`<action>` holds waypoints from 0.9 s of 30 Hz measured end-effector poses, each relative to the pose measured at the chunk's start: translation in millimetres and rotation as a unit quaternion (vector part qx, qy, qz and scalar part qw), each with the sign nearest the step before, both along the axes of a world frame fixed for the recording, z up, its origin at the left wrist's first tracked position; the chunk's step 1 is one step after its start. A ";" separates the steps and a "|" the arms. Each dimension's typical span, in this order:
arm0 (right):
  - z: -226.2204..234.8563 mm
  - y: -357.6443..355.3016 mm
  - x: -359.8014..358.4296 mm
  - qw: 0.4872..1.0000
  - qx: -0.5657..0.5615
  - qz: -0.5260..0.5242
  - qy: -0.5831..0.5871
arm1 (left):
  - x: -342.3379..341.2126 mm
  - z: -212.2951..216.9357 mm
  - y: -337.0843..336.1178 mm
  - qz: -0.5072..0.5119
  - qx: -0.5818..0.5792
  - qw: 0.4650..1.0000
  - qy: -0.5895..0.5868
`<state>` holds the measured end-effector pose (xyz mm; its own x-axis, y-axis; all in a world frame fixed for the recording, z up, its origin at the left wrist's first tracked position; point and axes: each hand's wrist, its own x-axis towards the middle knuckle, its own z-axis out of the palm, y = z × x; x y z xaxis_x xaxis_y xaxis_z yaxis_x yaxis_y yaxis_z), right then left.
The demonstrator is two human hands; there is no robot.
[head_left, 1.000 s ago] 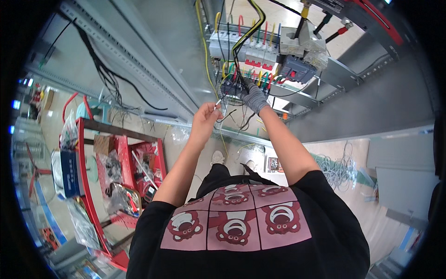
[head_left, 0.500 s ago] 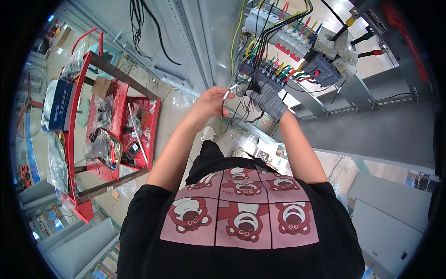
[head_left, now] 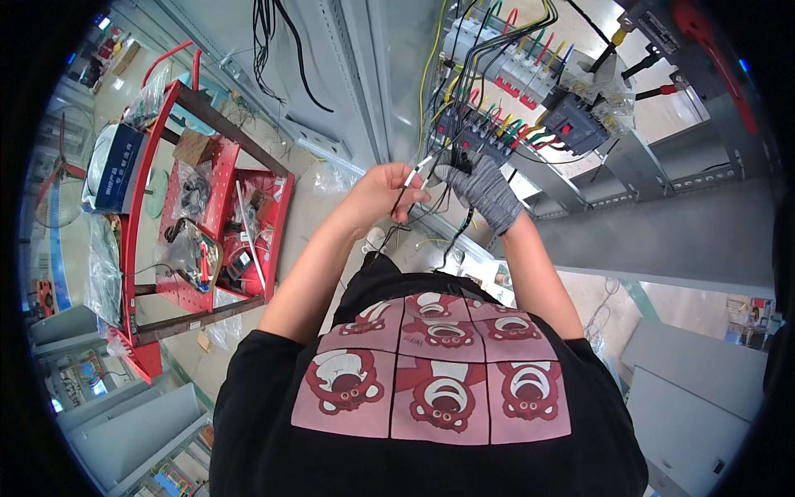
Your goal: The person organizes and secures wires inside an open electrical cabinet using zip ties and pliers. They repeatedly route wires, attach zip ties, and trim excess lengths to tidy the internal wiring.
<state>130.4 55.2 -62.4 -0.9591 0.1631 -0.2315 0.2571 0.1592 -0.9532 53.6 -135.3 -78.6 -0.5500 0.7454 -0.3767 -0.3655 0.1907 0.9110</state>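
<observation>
My left hand (head_left: 383,197) is bare and pinches a thin black wire with a white sleeve (head_left: 411,177) on it, fingertips pressed together. Close beside it, my right hand (head_left: 484,189), in a grey knit glove, is closed round a bundle of black wires (head_left: 451,157). Its fingertips are partly hidden by the bundle. Loose black wire ends (head_left: 452,248) hang below the two hands. Upward, the bundle runs to a row of breakers (head_left: 476,137) with red, yellow and green wires, inside a grey metal cabinet.
A white breaker row (head_left: 505,60) and a larger dark breaker (head_left: 571,126) sit beyond my right hand. Grey cabinet rails (head_left: 646,219) stretch to the right. On the left stands a red cart (head_left: 211,315) with tools and plastic bags. More black cables (head_left: 294,58) hang at upper left.
Both hands have come slightly lower and stay close together. The loose wire ends now hang further down toward my body. Both hands keep their hold.
</observation>
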 end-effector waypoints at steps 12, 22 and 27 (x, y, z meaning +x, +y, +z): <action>-30.3 29.2 13.2 0.993 -0.007 0.048 0.111 | -16.6 7.1 8.1 0.108 -0.009 0.923 0.370; 35.1 112.7 -77.1 0.912 0.091 -0.278 0.289 | -35.1 52.1 -23.4 0.297 0.069 0.867 0.395; 81.0 150.8 -136.8 0.874 0.164 -0.303 0.342 | -52.9 46.9 -11.8 0.245 0.045 0.883 0.398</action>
<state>-6.4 206.0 18.5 -0.5692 0.6397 0.5165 -0.2227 0.4848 -0.8458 0.8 -147.2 -31.8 -0.8788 0.3518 0.3223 0.3780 0.1010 0.9203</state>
